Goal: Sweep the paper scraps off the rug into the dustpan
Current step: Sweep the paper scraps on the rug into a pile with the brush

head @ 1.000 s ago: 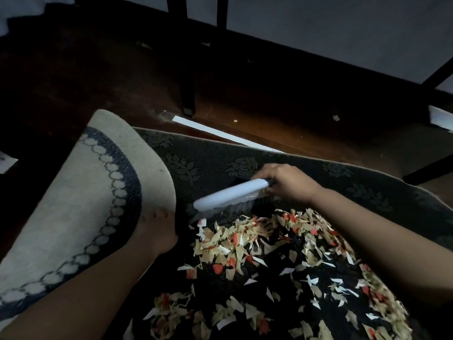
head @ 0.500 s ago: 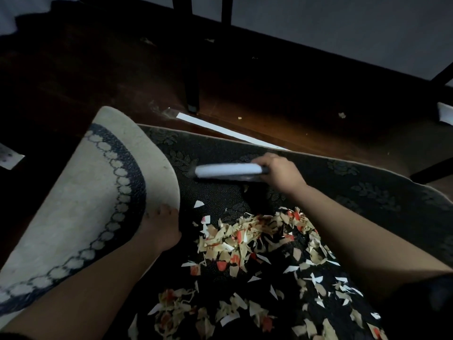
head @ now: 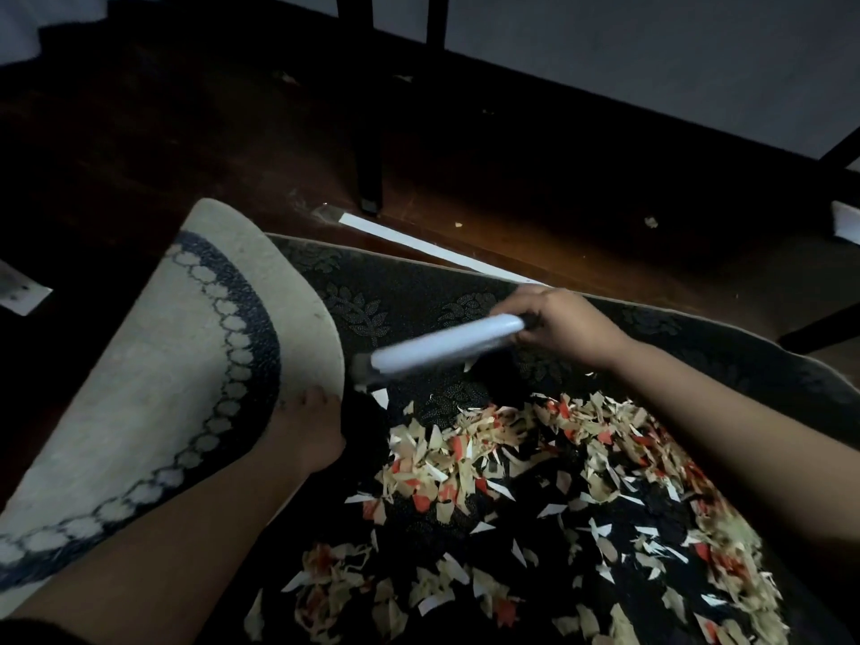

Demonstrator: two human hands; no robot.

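Note:
A dark rug (head: pixel 372 314) with a leaf pattern lies on the floor, its left corner folded up to show the pale underside (head: pixel 153 379). My left hand (head: pixel 307 430) grips the folded edge, fingers hidden behind it. My right hand (head: pixel 558 328) grips the handle of a white hand brush (head: pixel 446 344), which is tilted and blurred just above the rug, beyond the scraps. Several beige, red and white paper scraps (head: pixel 512 463) are heaped on the rug below the brush and spread toward me. No dustpan is in view.
Dark wooden floor (head: pixel 512 225) lies beyond the rug. A black furniture leg (head: pixel 370 179) stands near the rug's far edge, with a white strip (head: pixel 419 244) lying beside it. More dark legs cross at the right edge. A pale paper (head: pixel 18 295) lies at far left.
The brush rose away from the scrap pile to the rug's far edge, then swung back down and leftward toward the scraps. My left hand kept holding the fold.

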